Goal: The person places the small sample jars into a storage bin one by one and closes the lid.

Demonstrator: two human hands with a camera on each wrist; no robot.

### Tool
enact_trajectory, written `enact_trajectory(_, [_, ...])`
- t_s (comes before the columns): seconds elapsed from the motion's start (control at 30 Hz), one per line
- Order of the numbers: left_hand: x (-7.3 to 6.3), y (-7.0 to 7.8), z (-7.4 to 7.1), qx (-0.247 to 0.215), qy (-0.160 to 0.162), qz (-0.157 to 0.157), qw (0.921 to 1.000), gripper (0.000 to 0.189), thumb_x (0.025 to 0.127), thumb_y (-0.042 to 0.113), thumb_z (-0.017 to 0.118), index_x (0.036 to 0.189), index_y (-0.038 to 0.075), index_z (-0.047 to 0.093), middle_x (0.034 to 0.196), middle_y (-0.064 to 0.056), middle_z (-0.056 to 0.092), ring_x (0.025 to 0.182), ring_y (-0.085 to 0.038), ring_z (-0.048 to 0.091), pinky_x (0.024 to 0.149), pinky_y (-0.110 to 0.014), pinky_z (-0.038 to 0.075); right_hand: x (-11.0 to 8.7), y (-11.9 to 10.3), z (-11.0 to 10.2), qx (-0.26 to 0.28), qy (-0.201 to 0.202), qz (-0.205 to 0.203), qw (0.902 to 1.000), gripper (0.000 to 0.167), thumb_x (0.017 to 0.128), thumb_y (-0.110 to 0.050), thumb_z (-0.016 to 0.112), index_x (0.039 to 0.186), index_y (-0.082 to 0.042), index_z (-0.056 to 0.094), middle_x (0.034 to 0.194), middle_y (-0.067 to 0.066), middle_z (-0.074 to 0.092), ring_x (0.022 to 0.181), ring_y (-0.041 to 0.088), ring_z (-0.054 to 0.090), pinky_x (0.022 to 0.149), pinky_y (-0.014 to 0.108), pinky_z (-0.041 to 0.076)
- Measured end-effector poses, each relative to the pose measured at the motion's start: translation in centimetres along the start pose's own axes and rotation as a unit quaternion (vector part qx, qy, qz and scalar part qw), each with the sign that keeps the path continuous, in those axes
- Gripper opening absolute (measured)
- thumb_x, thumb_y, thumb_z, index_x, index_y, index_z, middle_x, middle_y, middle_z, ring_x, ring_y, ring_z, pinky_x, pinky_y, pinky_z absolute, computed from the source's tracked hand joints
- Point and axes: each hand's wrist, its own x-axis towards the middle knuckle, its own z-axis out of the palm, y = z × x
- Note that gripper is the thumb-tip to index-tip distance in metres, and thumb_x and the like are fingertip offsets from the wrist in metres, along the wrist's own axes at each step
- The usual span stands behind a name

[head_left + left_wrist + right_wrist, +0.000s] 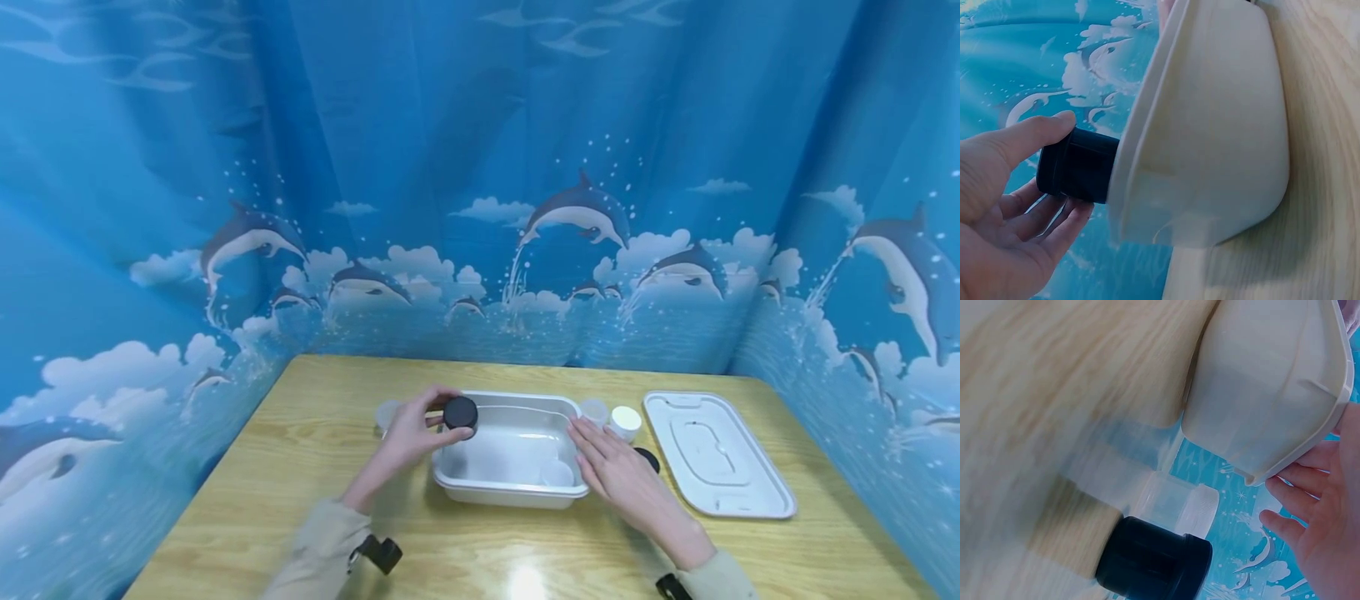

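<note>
A white rectangular box stands on the table between the hands. My left hand pinches a small black lidded jar between thumb and fingers, at the box's left end. In the left wrist view the black jar tilts on its side, its lower end hidden behind the box rim. My right hand rests at the right rim, fingers extended, and the right wrist view has its fingertips right at the rim's corner. Inside the box, toward the front right, lies a translucent round container.
Right of the box stand a clear jar, a white-capped jar and another black jar, partly behind my right hand. The white box lid lies farther right. A clear container stands left of the box.
</note>
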Motion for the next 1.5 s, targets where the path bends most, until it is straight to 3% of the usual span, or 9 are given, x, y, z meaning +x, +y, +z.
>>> enact_trajectory(0.2, [0.2, -0.2, 1.4, 0.006, -0.012, 0.007, 0.9999, 0.05, 0.079, 0.011, 0.088, 0.123, 0.005, 0.064, 0.122, -0.016, 0.067, 0.115, -0.035, 0.065, 0.094, -0.04, 0.059, 0.2, -0.1, 0.0, -0.001, -0.001, -0.004, 1.0, 0.043, 0.099, -0.018, 0.058, 0.135, 0.006, 0.061, 0.141, 0.019, 0.059, 0.128, 0.035, 0.059, 0.122, 0.017, -0.005])
enact_trajectory(0.43, [0.7, 0.0, 3.0, 0.015, -0.037, 0.009, 0.9992, 0.05, 0.081, 0.013, 0.087, 0.124, 0.006, 0.063, 0.125, -0.017, 0.065, 0.117, -0.036, 0.064, 0.096, -0.04, 0.058, 0.1, 0.0, 0.0, -0.003, -0.003, 0.0, 1.0, 0.048, 0.091, -0.016, 0.066, 0.135, 0.006, 0.061, 0.141, 0.019, 0.059, 0.128, 0.035, 0.059, 0.123, 0.018, -0.002])
enact_trajectory(0.73, [0.9, 0.2, 4.4, 0.022, -0.07, 0.012, 0.9972, 0.05, 0.081, 0.011, 0.086, 0.124, 0.004, 0.062, 0.124, -0.018, 0.063, 0.114, -0.036, 0.065, 0.094, -0.039, 0.059, 0.0, 0.0, 0.1, -0.006, 0.003, -0.002, 1.0, 0.049, 0.09, -0.014, 0.068, 0.134, 0.005, 0.062, 0.141, 0.019, 0.06, 0.127, 0.035, 0.059, 0.123, 0.02, 0.001])
enact_trajectory(0.87, [1.1, 0.3, 4.8, 0.039, -0.087, 0.015, 0.9953, 0.049, 0.081, 0.009, 0.086, 0.123, 0.003, 0.062, 0.123, -0.018, 0.064, 0.113, -0.036, 0.066, 0.092, -0.038, 0.06, 0.0, 0.0, 0.1, -0.001, 0.002, -0.002, 1.0, 0.05, 0.088, -0.014, 0.069, 0.133, 0.006, 0.062, 0.14, 0.02, 0.06, 0.127, 0.036, 0.059, 0.122, 0.017, -0.005])
enact_trajectory(1.17, [1.5, 0.1, 5.9, 0.073, -0.107, 0.035, 0.9909, 0.047, 0.076, 0.006, 0.088, 0.116, 0.002, 0.064, 0.112, -0.015, 0.071, 0.108, -0.032, 0.068, 0.083, -0.031, 0.062, 0.0, 0.1, 0.2, -0.006, 0.006, -0.004, 1.0, 0.048, 0.09, -0.015, 0.068, 0.133, 0.005, 0.062, 0.14, 0.019, 0.06, 0.126, 0.035, 0.06, 0.122, 0.017, -0.006])
enact_trajectory(1.37, [1.4, 0.5, 6.3, 0.125, -0.134, 0.045, 0.9821, 0.043, 0.074, 0.012, 0.09, 0.108, 0.006, 0.064, 0.107, -0.011, 0.073, 0.102, -0.026, 0.069, 0.09, -0.037, 0.058, 0.1, -0.1, 0.2, -0.009, 0.001, -0.003, 1.0, 0.048, 0.09, -0.015, 0.067, 0.134, 0.005, 0.062, 0.14, 0.018, 0.06, 0.127, 0.034, 0.06, 0.121, 0.017, -0.007])
enact_trajectory(1.43, [1.3, 0.5, 6.4, 0.141, -0.149, 0.036, 0.9781, 0.044, 0.073, 0.016, 0.091, 0.106, 0.009, 0.064, 0.109, -0.01, 0.073, 0.103, -0.025, 0.068, 0.092, -0.039, 0.056, 0.1, -0.1, 0.2, -0.01, -0.001, 0.0, 0.9999, 0.049, 0.09, -0.015, 0.068, 0.134, 0.004, 0.062, 0.141, 0.018, 0.06, 0.127, 0.034, 0.059, 0.121, 0.018, -0.005])
enact_trajectory(1.5, [1.4, 0.5, 6.6, 0.153, -0.162, 0.016, 0.9747, 0.044, 0.072, 0.02, 0.092, 0.105, 0.012, 0.064, 0.111, -0.008, 0.073, 0.105, -0.025, 0.067, 0.094, -0.04, 0.054, 0.0, -0.1, 0.1, -0.012, -0.003, 0.003, 0.9999, 0.049, 0.09, -0.016, 0.068, 0.135, 0.004, 0.061, 0.141, 0.017, 0.06, 0.128, 0.033, 0.059, 0.125, 0.025, 0.012])
